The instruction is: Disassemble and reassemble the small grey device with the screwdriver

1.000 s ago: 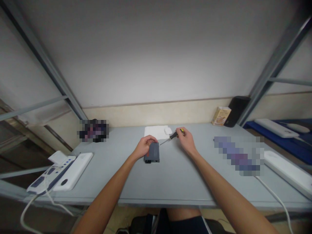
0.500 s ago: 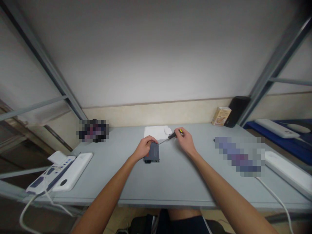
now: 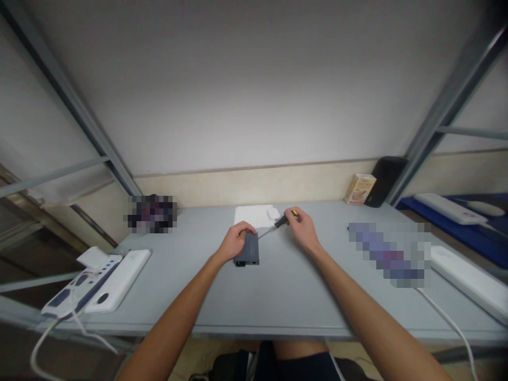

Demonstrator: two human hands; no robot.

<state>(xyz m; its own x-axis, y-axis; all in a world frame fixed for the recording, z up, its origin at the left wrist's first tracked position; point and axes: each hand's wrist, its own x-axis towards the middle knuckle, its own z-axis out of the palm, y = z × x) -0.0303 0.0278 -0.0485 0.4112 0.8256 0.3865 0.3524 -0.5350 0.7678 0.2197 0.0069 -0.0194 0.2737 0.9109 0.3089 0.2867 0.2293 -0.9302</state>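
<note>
A dark grey box-shaped device with ports on its near side lies on the grey table. My left hand grips it from the left, its fingers over the far edge. My right hand is closed around the black and yellow handle of a screwdriver. The screwdriver slants down to the left, and its tip is at the right side of the device near the far corner. Whether the tip touches is too small to tell.
White paper with a small white object lies behind the device. Power strips and a white slab are at left. A small box and black case stand back right; a long white object lies right.
The screwdriver tip has dropped very slightly along the right side of the device. My left hand and the device have hardly moved.
</note>
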